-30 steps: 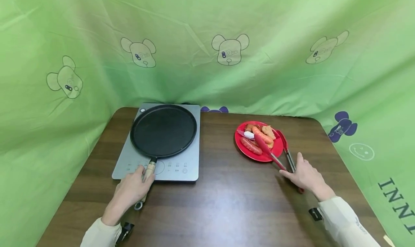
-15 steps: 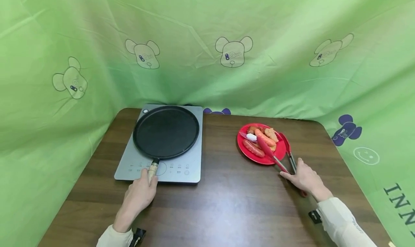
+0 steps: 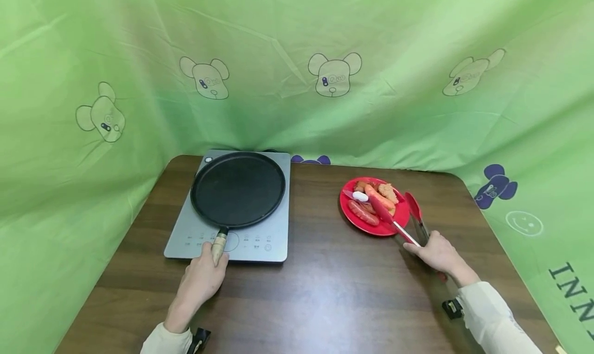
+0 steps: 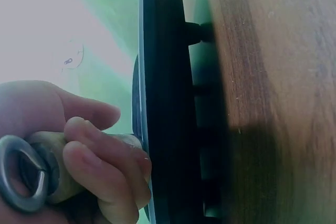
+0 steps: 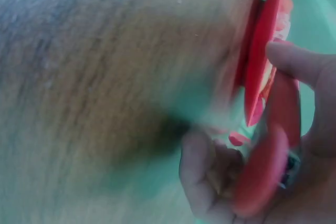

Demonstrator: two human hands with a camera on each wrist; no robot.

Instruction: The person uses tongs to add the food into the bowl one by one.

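In the head view a flat black pan [image 3: 238, 189] rests on the silver induction cooker [image 3: 274, 227]. My left hand [image 3: 200, 277] holds its pale handle [image 3: 218, 247]; in the left wrist view the fingers [image 4: 107, 169] curl round the handle, beside its metal hanging ring [image 4: 23, 174]. My right hand [image 3: 440, 253] grips red-tipped tongs [image 3: 381, 209] with metal arms. One tong tip overlaps the food on the red plate [image 3: 378, 231]; the other is just past the plate's right rim. Sausages [image 3: 363, 213] and a breaded piece [image 3: 386, 190] lie on the plate.
The brown wooden table [image 3: 320, 292] carries everything. A green cloth [image 3: 269, 106] with bear drawings hangs round its back and sides. A small white oval thing [image 3: 360, 196] lies among the food on the plate.
My left hand has slid back along the handle and now covers its end. The right hand has shifted the tongs slightly right, and their right tip has moved away from the plate.
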